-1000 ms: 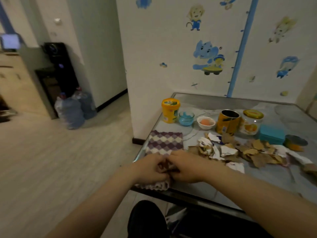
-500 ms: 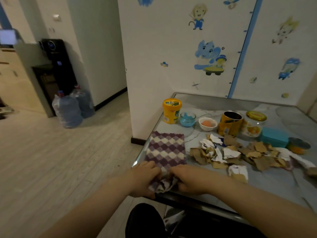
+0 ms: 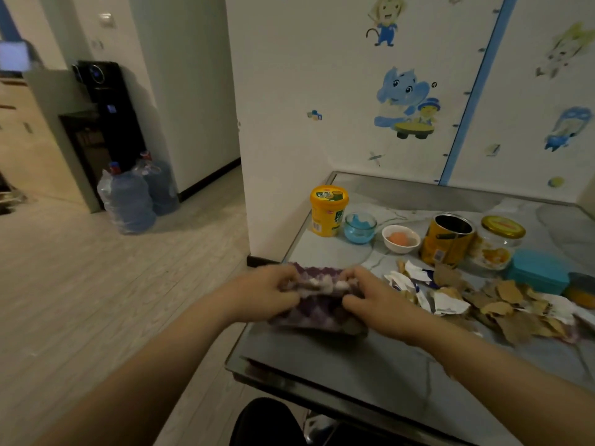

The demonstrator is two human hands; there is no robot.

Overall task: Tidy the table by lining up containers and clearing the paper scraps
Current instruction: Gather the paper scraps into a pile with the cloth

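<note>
A purple and white patterned cloth [image 3: 314,312] lies bunched on the left part of the grey table [image 3: 370,358]. My left hand [image 3: 264,294] grips its left side and my right hand [image 3: 370,299] grips its right side, fingers curled into the fabric. Brown and white paper scraps [image 3: 483,300] are heaped to the right of my right hand. Behind them stands a row of containers: a yellow tub [image 3: 328,215], a blue glass bowl [image 3: 360,227], a white bowl [image 3: 401,238], an open yellow tin [image 3: 449,239], a gold-lidded glass jar [image 3: 497,241] and a teal box [image 3: 536,271].
A small round yellow tin [image 3: 582,289] sits at the far right edge of view. The table stands against a wall with cartoon stickers. Two large water bottles [image 3: 135,194] and a black dispenser [image 3: 106,114] stand across the wooden floor to the left.
Both hands moved away from the table's front edge toward the containers, folding and bunching the cloth, which lay flat before. The view has shifted a little.
</note>
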